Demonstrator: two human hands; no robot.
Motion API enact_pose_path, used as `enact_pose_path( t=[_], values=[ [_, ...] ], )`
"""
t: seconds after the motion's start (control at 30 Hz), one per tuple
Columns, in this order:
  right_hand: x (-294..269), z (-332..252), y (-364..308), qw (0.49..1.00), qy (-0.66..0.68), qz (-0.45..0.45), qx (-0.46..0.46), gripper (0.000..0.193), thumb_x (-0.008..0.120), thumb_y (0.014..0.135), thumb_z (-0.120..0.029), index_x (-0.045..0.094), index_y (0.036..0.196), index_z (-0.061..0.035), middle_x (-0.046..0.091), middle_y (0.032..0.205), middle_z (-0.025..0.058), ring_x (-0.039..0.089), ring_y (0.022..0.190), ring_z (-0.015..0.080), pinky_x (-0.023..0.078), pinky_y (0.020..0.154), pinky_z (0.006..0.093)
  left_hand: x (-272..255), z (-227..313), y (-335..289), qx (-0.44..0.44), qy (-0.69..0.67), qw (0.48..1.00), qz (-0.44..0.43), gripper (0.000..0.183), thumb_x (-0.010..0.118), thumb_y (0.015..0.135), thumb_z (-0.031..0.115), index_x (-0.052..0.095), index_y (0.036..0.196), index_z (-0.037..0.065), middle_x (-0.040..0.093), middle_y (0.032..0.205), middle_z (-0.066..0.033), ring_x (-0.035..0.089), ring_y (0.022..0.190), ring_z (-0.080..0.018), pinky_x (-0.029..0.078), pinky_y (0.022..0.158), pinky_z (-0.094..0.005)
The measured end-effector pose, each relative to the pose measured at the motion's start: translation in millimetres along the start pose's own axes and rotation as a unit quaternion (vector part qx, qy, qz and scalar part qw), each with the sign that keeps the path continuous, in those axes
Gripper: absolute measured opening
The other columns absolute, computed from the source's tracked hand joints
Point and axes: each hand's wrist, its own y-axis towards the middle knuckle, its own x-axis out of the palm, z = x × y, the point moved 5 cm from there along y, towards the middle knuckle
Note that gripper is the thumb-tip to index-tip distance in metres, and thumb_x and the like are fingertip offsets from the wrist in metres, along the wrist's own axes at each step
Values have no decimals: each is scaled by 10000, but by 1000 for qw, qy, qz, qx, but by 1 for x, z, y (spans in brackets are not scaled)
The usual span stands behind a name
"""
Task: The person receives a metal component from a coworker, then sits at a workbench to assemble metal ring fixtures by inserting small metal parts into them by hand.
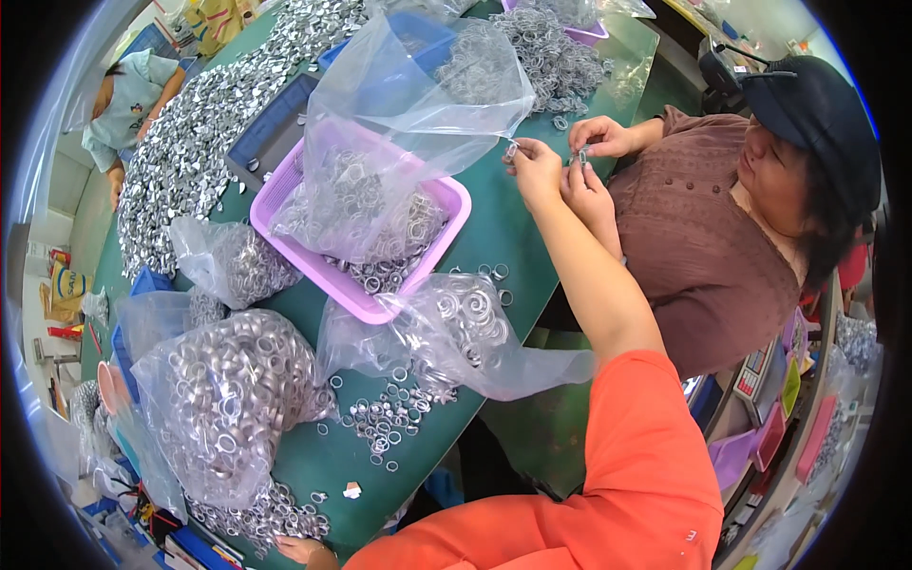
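Stretched out to the far right, my right hand [537, 174] is closed in a pinch on a small metal piece [512, 151], next to the drawn-out corner of a clear plastic bag. My left hand [302, 548], partly cut off by the lower edge, lies with fingers extended at the rim of a pile of silvery metal rings [261, 518]. Beside my right hand, a co-worker's two hands [605, 138] hold another small metal piece [582, 156]. A large clear bag of metal rings [233, 394] stands beyond my left hand.
A purple basket [454, 201] with bagged rings sits mid-table, beside a grey-blue tray [249, 142]. Loose rings [388, 418] and another bag [465, 323] lie near the table's edge. Flat metal pieces [185, 142] cover the far left. The co-worker [698, 237] is close at right.
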Motion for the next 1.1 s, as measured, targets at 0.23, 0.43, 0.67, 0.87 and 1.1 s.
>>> enact_pose_path(
  t=[0.23,0.43,0.67,0.87,1.1],
  values=[
    [-29,-54,-126,988,114,-82,-60,168,546,878,65,610,1032,48,655,914,58,630,799,115,507,704,226,-1,0,-1,-6,23,1000,21,446,398,1000,341,599,1140,-32,588,1178,-216,529,1114,-353,407,990,-408],
    [-59,-70,-184,983,68,-102,-138,194,533,842,125,636,976,30,587,1007,50,589,876,96,485,766,216,-6,20,2,23,-7,999,43,497,407,992,377,593,1125,-65,597,1146,-230,541,1091,-357,408,977,-400],
    [-69,-77,-203,979,40,-101,-171,224,553,814,128,640,982,8,598,997,66,596,907,125,488,809,243,-23,44,-4,-18,7,1000,20,512,402,992,384,592,1118,-75,601,1139,-232,540,1092,-359,405,977,-404],
    [-66,-77,-208,983,101,-96,-124,214,552,826,124,585,1014,27,604,1014,69,603,939,129,489,839,249,-25,45,-5,-26,11,999,26,527,394,993,393,592,1112,-81,603,1141,-232,538,1095,-363,397,985,-410],
    [-68,-83,-207,979,58,-69,-182,211,567,822,123,572,1007,24,634,989,76,615,895,124,502,807,248,-21,42,-5,-29,18,998,47,541,402,986,417,596,1119,-70,599,1153,-234,537,1097,-366,393,990,-411]
  ],
)
